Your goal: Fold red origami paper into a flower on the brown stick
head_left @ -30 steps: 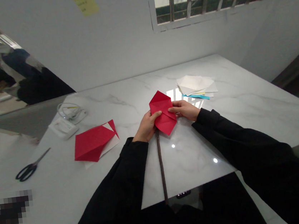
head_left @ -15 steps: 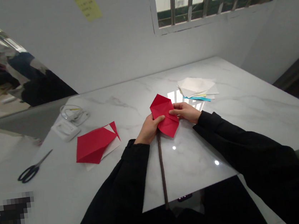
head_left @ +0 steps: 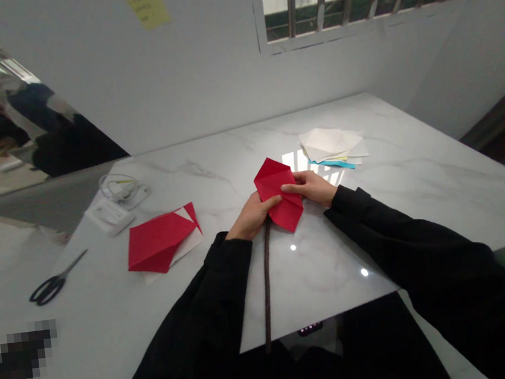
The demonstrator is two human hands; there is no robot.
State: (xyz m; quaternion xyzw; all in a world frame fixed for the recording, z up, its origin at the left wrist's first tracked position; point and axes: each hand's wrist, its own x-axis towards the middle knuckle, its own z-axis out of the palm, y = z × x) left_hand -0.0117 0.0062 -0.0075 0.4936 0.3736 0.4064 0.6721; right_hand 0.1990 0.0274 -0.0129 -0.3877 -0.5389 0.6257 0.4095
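A folded red paper piece [head_left: 276, 193] is held above a white marble table [head_left: 394, 197], between both my hands. My left hand [head_left: 252, 215] pinches its left edge with the thumb on top, and also seems to hold the top of a thin dark stick [head_left: 266, 279] that runs down towards me. My right hand [head_left: 311, 186] pinches the paper's right side, fingers closed on a flap.
A second folded red-and-white paper [head_left: 160, 242] lies to the left. Black scissors [head_left: 53, 284] sit further left, near a white charger and coiled cable [head_left: 115, 202]. A stack of white and blue sheets [head_left: 332, 147] lies beyond my right hand. The table's near edge runs under my forearms.
The paper piece and both hands have barely shifted. The stick's lower end has swung slightly to the left. The view has wobbled a little.
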